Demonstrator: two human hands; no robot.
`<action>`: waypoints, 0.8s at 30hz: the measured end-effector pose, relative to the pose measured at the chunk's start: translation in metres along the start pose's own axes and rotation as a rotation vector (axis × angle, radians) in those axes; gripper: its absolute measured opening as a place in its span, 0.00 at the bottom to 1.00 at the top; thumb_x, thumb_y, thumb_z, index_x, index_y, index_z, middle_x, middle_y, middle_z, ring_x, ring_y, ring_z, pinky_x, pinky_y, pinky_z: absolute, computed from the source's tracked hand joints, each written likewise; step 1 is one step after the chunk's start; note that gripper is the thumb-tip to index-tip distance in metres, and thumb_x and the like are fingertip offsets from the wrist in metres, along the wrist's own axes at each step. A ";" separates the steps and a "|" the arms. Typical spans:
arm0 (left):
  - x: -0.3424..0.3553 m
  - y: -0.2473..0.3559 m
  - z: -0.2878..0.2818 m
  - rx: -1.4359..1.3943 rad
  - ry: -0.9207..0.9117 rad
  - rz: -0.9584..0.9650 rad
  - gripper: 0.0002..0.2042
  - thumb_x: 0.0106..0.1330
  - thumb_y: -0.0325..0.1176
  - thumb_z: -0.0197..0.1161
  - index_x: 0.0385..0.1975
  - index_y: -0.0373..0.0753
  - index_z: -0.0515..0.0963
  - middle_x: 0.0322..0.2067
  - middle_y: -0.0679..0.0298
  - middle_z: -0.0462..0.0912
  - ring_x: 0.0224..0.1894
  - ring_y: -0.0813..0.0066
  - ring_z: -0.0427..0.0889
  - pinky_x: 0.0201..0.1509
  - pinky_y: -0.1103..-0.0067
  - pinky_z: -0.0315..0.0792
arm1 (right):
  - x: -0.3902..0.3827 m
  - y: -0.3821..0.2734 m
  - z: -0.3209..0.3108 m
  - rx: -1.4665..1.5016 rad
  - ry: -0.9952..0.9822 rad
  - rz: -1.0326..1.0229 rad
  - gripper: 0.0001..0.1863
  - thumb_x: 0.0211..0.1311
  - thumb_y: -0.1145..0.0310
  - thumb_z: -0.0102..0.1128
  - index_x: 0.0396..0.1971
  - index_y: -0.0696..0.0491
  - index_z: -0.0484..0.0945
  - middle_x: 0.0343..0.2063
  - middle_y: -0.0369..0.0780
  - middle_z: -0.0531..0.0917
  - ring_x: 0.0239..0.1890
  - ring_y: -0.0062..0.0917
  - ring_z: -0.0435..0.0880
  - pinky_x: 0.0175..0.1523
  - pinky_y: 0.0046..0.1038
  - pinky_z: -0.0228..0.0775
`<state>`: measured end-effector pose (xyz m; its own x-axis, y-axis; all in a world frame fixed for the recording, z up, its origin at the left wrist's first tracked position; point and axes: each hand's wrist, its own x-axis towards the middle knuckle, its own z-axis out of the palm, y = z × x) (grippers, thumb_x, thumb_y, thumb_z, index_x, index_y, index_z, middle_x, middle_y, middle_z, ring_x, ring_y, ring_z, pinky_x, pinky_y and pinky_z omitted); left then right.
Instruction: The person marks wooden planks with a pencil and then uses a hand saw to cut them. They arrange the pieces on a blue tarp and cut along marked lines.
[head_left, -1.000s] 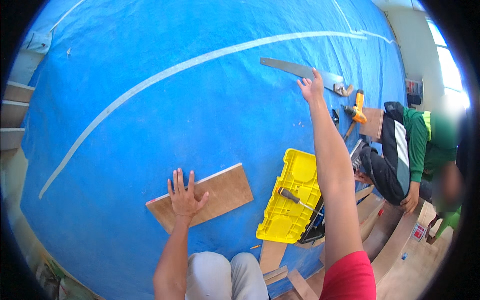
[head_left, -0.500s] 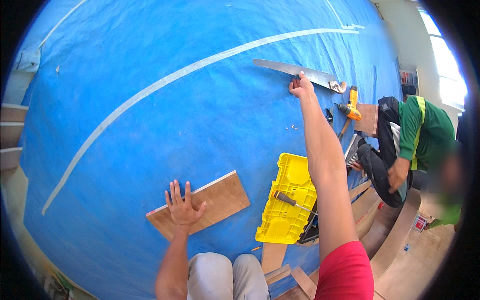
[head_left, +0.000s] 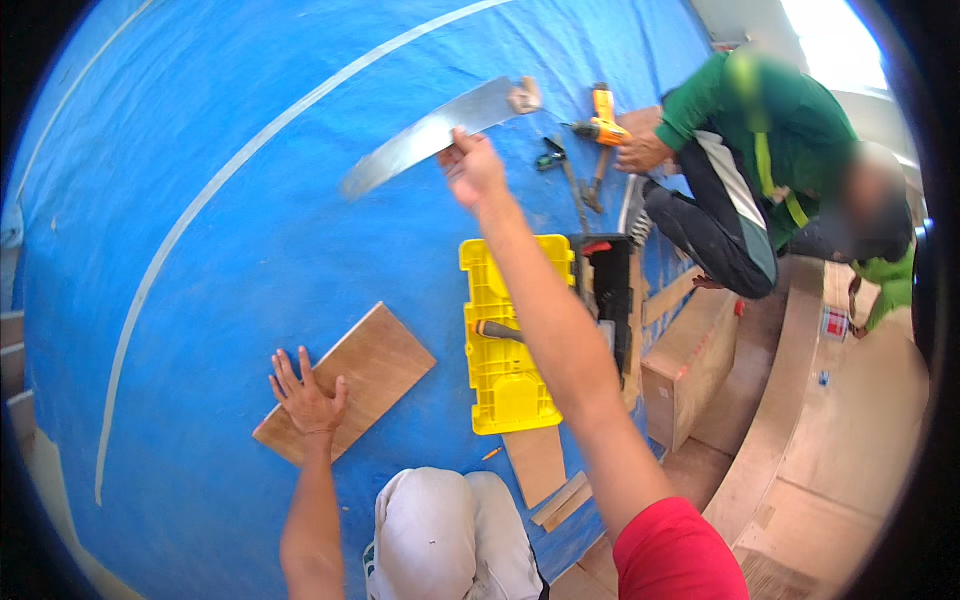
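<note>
My right hand [head_left: 472, 168] is raised far out over the floor, its fingers pinching the lower edge of a handsaw's blade [head_left: 425, 135]. The saw's wooden handle [head_left: 525, 96] points to the far right, and the tip of the blade slants down to the left, a little blurred. My left hand [head_left: 312, 402] lies flat with fingers spread on a brown wooden board [head_left: 375, 370], which rests at an angle on the blue sheet. Between my arms sits a yellow toolbox lid [head_left: 515, 390] with a screwdriver [head_left: 498, 331] on it, partly hidden by my right forearm.
A person in a green top [head_left: 790, 130] squats at right, one hand by an orange drill [head_left: 602, 125]. A hammer [head_left: 597, 180] and a clamp-like tool [head_left: 565, 175] lie nearby. Wooden panels [head_left: 700, 365] and offcuts [head_left: 537, 468] line the right side. Blue sheeting [head_left: 220, 290] covers the floor.
My right hand has brought the saw leftward and nearer, and its blade tip now slants down. The other person's hand has gone to the drill. My view has turned; my left hand stays on the board.
</note>
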<state>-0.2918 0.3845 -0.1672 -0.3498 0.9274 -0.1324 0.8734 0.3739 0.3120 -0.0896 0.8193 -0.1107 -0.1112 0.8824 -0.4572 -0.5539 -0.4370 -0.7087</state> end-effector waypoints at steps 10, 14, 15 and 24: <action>-0.005 0.001 0.006 0.053 0.039 0.000 0.40 0.69 0.60 0.59 0.76 0.43 0.62 0.78 0.47 0.54 0.81 0.48 0.50 0.80 0.48 0.48 | -0.262 -0.017 0.038 0.145 -0.191 0.313 0.09 0.78 0.65 0.58 0.47 0.53 0.81 0.41 0.35 0.88 0.41 0.20 0.88 0.51 0.25 0.82; -0.008 -0.002 0.009 0.134 0.032 0.026 0.39 0.72 0.62 0.55 0.77 0.44 0.61 0.78 0.47 0.54 0.81 0.50 0.50 0.79 0.48 0.49 | -0.391 -0.093 0.002 -0.253 -0.200 0.432 0.14 0.77 0.64 0.59 0.51 0.58 0.80 0.45 0.36 0.86 0.45 0.20 0.85 0.53 0.27 0.79; -0.011 -0.002 0.011 0.118 0.048 0.050 0.39 0.73 0.62 0.54 0.77 0.44 0.61 0.78 0.47 0.54 0.81 0.50 0.50 0.79 0.48 0.50 | -0.436 -0.110 -0.010 -0.384 -0.191 0.476 0.16 0.76 0.63 0.60 0.54 0.59 0.79 0.46 0.36 0.86 0.47 0.19 0.84 0.54 0.27 0.78; -0.014 -0.012 0.026 0.183 0.093 0.106 0.39 0.75 0.66 0.48 0.77 0.46 0.60 0.77 0.46 0.55 0.81 0.51 0.51 0.79 0.49 0.49 | -0.771 -0.256 -0.069 -1.346 -0.008 0.757 0.21 0.70 0.61 0.67 0.55 0.60 0.82 0.43 0.47 0.90 0.46 0.31 0.88 0.50 0.34 0.79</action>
<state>-0.2881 0.3667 -0.1936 -0.2754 0.9611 -0.0182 0.9508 0.2752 0.1421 0.1944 0.2386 0.3863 -0.0198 0.3880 -0.9214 0.7605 -0.5924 -0.2659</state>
